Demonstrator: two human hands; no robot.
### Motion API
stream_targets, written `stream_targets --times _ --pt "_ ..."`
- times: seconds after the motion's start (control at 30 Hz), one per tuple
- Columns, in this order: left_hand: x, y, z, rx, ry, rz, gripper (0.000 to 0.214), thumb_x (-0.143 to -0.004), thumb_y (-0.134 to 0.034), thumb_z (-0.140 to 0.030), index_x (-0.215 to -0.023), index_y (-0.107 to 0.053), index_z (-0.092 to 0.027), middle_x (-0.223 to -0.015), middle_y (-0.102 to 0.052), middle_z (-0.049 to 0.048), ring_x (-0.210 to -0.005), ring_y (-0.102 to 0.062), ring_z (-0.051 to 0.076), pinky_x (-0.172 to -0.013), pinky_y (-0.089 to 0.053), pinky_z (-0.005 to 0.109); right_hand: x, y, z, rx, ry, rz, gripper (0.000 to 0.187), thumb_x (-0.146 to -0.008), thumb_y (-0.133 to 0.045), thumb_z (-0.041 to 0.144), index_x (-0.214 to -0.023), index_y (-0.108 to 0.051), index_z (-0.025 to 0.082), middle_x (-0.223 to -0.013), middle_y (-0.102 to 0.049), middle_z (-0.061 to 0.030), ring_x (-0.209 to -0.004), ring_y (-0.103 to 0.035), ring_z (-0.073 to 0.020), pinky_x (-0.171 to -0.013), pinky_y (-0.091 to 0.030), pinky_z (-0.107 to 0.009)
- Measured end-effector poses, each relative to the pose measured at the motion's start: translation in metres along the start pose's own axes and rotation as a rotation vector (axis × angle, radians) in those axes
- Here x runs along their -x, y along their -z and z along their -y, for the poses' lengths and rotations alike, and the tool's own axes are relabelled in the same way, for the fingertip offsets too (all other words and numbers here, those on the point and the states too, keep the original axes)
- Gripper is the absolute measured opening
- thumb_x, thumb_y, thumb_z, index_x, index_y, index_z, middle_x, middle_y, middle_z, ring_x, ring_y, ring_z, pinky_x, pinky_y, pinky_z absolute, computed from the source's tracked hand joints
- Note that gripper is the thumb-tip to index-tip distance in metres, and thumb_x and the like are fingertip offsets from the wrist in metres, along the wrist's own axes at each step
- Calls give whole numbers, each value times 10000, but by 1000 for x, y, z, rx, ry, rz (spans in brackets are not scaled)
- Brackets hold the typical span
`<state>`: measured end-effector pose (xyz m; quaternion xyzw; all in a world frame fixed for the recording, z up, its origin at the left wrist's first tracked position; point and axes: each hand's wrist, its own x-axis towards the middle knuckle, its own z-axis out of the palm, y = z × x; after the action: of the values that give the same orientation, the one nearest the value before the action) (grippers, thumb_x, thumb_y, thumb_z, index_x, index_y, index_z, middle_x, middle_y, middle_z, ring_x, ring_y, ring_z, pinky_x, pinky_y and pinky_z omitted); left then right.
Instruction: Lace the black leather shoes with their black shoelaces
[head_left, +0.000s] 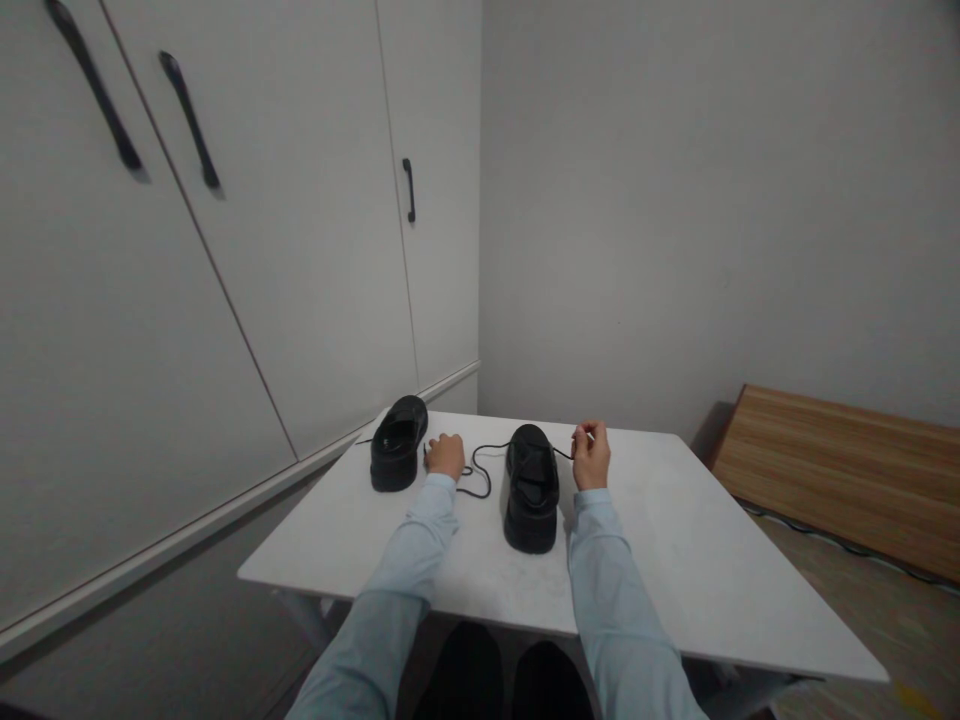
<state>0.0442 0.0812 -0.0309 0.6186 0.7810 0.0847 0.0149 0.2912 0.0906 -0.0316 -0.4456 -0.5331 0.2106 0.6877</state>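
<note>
Two black lace-up shoes stand on the white table, heels toward me. The right shoe [531, 490] is in the middle, and the left shoe [398, 445] sits farther back on the left. My right hand [592, 457] is raised beside the right shoe, its fingers pinching a black shoelace [562, 454] that runs out of the shoe's right side. Between the shoes, low over the tabletop, my left hand [446, 457] is closed; a dark lace [489, 480] loops from the right shoe up to it. Its fingertips are hidden from me.
The white table [675, 580] has its near edge against my sleeves. White cabinets [315, 200] with black handles rise along the left side, and a grey wall stands behind. At the right, a wood-grain board [840, 470] is low by the wall. My dark-clad knees show below the table edge.
</note>
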Motion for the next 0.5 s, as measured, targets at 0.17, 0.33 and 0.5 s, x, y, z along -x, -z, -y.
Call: stream_targets --times 0.17,0.33,0.5 --pt "-1 -8 -7 30 -104 -7 346 -852 -340 -6 -1082 -564 -134 -1129 -525 171 -1086 -513 249 -869 -423 326 2 -2 1 92 53 57 148 -816 -481 378 -813 -477 230 -718 -531 6 -644 -521 -146 -617 -419 -269" --pt "-4 -15 -17 60 -177 -1 340 -855 -359 -13 -1084 -560 -164 -1135 -523 134 -1041 -537 205 -890 -406 293 5 -7 2 70 47 109 162 -791 -521 384 -772 -528 224 -718 -573 0 -672 -541 -152 -677 -437 -281" --pt "-12 -22 -20 69 -185 2 258 -855 -498 -138 -1108 -544 -127 -1095 -583 143 -1070 -549 214 -911 -408 290 7 -14 -2 -46 -74 159 201 -725 -611 398 -790 -571 212 -687 -597 4 -621 -541 -141 -560 -429 -253"
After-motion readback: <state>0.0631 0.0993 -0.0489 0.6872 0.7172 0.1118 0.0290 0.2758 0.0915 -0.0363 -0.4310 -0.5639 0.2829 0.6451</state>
